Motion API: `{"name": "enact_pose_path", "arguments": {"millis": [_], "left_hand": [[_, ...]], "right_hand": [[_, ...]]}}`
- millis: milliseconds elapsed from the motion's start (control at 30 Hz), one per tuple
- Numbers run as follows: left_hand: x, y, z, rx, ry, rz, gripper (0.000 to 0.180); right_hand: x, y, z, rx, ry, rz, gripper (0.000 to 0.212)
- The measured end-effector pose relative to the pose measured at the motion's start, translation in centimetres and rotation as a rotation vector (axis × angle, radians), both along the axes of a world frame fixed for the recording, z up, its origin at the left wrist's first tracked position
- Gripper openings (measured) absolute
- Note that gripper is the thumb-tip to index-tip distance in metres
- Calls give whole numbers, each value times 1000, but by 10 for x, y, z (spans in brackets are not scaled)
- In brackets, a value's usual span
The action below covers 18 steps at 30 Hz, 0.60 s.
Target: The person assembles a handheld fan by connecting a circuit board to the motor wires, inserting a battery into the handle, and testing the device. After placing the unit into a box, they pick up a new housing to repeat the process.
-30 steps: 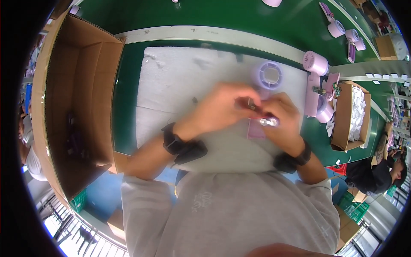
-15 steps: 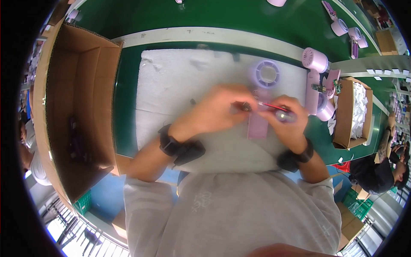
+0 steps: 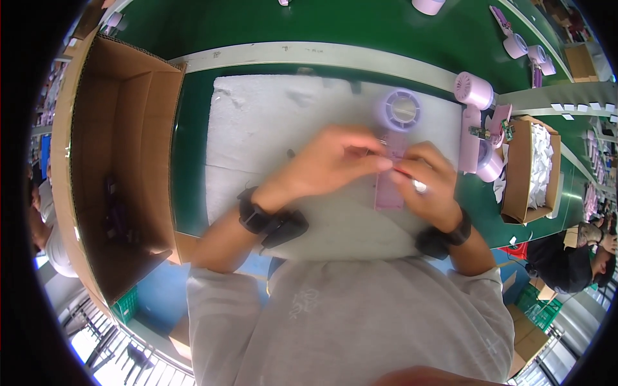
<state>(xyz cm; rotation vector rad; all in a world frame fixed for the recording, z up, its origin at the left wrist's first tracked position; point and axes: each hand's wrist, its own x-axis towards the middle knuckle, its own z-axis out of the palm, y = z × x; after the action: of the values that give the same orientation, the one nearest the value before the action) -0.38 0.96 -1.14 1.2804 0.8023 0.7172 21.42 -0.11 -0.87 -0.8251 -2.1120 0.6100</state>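
A pink handheld fan [image 3: 389,193] lies on the white foam pad, its round ringed head [image 3: 402,110] away from me and its handle toward me. Both hands meet over the handle just below the head. My left hand [image 3: 322,164] has thumb and fingers pinched together; what they hold is too small and blurred to name. My right hand [image 3: 428,186] is closed round a small part with a shiny silver end [image 3: 419,186] and a red, wire-like length running toward the left fingertips. The fingers hide most of that part.
On the left stands a deep open cardboard box [image 3: 125,161] with purple pieces inside. More pink fans [image 3: 473,90], some with green circuit boards, lie right of the pad [image 3: 257,122]. Beyond them sits a small box of white slips [image 3: 539,167]. A metal rail [image 3: 283,51] crosses behind.
My right hand has turned and drawn slightly nearer to me, and the red length shows less. My left fingertips have come closer to the right ones. Fans on the belt behind shifted right.
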Motion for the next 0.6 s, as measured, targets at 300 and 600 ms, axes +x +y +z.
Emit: {"name": "enact_pose_path", "arguments": {"millis": [300, 600], "left_hand": [[2, 0, 1, -16, -50, 48, 17], [-3, 4, -1, -68, 2, -40, 6]], "right_hand": [[-3, -7, 8, -120, -103, -140, 17], [-1, -2, 6, -98, -122, -132, 17]]}}
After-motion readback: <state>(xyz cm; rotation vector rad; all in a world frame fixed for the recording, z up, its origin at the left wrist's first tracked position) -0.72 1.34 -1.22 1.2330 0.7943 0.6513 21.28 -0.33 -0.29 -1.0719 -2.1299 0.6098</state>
